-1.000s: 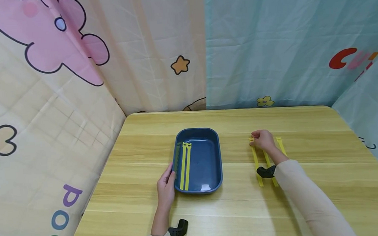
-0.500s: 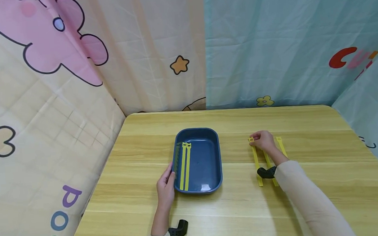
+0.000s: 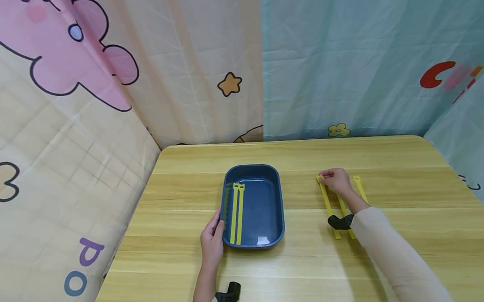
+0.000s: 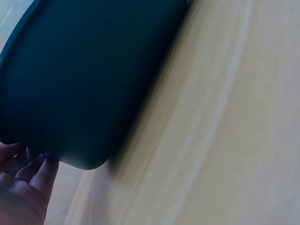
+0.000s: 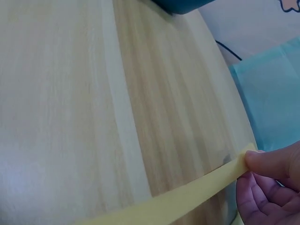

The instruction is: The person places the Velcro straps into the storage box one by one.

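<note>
A dark blue plastic tray (image 3: 264, 214) sits on the table, with two yellow cable ties (image 3: 238, 216) lying side by side along its left part. My left hand (image 3: 212, 240) grips the tray's left wall, thumb at the rim; in the left wrist view its fingers (image 4: 44, 173) press against the outside. To the right, my right hand (image 3: 337, 181) pinches the slotted head end of a flat yellow cable tie (image 3: 326, 199) between thumb and fingers. That end is raised off the tabletop in the right wrist view. Two more yellow ties, a middle one (image 3: 343, 205) and a right one (image 3: 359, 187), lie partly behind my right hand and forearm.
The wooden table (image 3: 178, 192) has its back edge against printed curtains (image 3: 323, 49). Another curtain (image 3: 58, 134) hangs along the left side. Black wrist mounts (image 3: 228, 293) sit on both forearms.
My right hand has shifted slightly left and lifted the head end of the tie, which now slants a little more. My left hand and the tray stay put.
</note>
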The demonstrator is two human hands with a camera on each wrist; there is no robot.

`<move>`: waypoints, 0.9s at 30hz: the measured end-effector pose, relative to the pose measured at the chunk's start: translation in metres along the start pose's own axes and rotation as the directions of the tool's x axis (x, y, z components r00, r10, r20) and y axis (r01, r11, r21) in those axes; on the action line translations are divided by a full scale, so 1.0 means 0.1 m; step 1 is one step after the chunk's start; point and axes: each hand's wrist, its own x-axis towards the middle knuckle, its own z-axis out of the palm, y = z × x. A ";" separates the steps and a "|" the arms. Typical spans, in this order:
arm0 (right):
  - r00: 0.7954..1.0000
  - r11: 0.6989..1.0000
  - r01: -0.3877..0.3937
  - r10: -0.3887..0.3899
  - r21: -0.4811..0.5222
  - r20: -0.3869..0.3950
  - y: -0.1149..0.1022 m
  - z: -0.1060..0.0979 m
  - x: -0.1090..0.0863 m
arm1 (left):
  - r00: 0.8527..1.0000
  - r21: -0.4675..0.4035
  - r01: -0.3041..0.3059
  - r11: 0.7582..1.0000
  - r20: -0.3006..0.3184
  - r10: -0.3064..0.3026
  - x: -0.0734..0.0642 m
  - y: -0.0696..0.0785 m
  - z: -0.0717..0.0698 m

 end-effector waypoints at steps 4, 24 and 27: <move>1.000 0.998 -0.006 0.007 0.065 -0.019 -0.03 -0.02 -0.02 | 1.000 0.016 0.004 1.000 0.003 -0.004 -0.02 0.08 0.02; 1.000 0.974 0.003 0.003 0.225 -0.025 -0.21 -0.19 -0.08 | 0.999 0.008 -0.051 0.999 -0.014 0.051 0.04 -0.18 -0.02; 1.000 0.975 0.008 -0.003 0.224 -0.019 -0.25 -0.23 -0.10 | 0.999 -0.002 -0.047 0.999 -0.008 0.047 0.04 -0.18 -0.02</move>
